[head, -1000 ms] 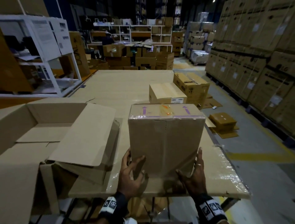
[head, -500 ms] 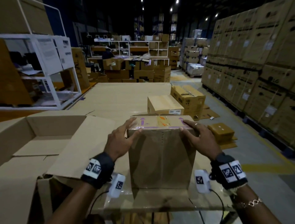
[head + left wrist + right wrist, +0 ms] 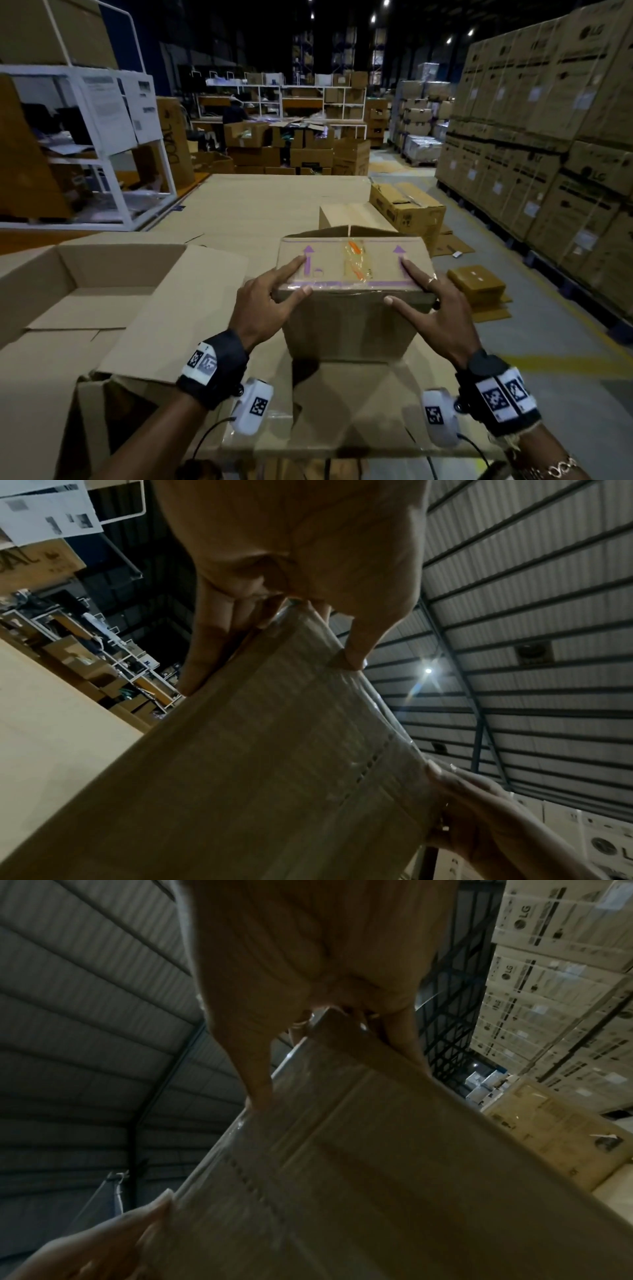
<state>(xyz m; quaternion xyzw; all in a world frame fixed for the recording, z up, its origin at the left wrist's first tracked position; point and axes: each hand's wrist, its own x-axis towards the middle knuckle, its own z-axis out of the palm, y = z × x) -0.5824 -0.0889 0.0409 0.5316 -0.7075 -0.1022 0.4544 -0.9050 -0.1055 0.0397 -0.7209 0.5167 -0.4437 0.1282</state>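
Note:
A tall brown cardboard box [image 3: 349, 329] stands on the cardboard-covered table [image 3: 260, 205] and leans toward me. Its top face shows purple arrows and a strip of clear tape. My left hand [image 3: 301, 275] grips the top left corner, fingers on the top and thumb on the front face. At the top right corner my right hand [image 3: 397, 281] holds it the same way. The left wrist view shows my left hand [image 3: 274, 669] pinching the box [image 3: 274, 750] edge. The right wrist view shows my right hand [image 3: 335, 1077] on the box [image 3: 377, 1177] corner.
A large open carton [image 3: 85, 274] with a raised flap lies to the left. Two smaller boxes [image 3: 407, 209] sit beyond the held box. A white shelf frame [image 3: 113, 164] stands at the left, tall stacked cartons [image 3: 548, 137] at the right, and flat boxes [image 3: 476, 281] lie on the floor.
Both hands went from the box's lower front corners up to its top corners. The box now tips toward me, so its top face shows more.

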